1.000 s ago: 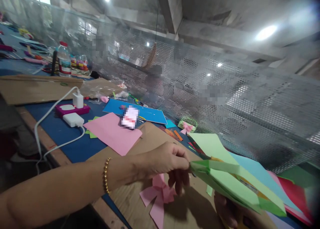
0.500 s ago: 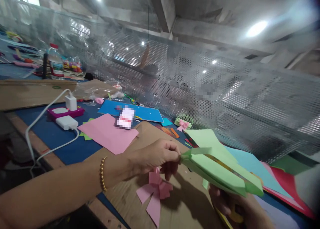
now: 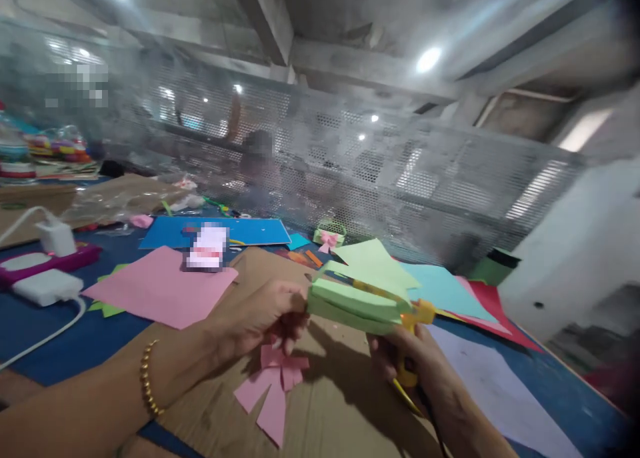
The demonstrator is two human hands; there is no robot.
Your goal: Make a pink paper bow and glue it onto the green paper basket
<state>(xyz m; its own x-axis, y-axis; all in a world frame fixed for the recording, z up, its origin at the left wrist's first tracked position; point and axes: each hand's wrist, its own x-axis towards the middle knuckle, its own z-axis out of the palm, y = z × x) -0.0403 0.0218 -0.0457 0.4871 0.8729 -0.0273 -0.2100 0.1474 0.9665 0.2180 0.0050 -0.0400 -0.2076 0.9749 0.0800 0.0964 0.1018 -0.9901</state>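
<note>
My left hand (image 3: 273,315), with a gold beaded bracelet at the wrist, pinches the left end of a light green folded paper shape (image 3: 355,305). The paper is held level above the cardboard. My right hand (image 3: 413,361) is wrapped round a yellow glue gun (image 3: 423,313), its cord trailing down by the wrist. The gun's body is behind the green paper's right end; its tip is hidden. Below my left hand, a pink paper bow (image 3: 273,395) lies on the brown cardboard (image 3: 320,405).
A pink sheet (image 3: 165,288) lies at left, with a phone (image 3: 207,247) on its far edge. White chargers (image 3: 47,287) stand further left. Green (image 3: 377,265), blue and red sheets are stacked at right, near a lilac sheet (image 3: 495,385). Behind stands a mesh screen.
My view has turned right, shifting the table things leftward. The green paper has come round more level, and the yellow glue gun in my right hand now shows beyond its right end.
</note>
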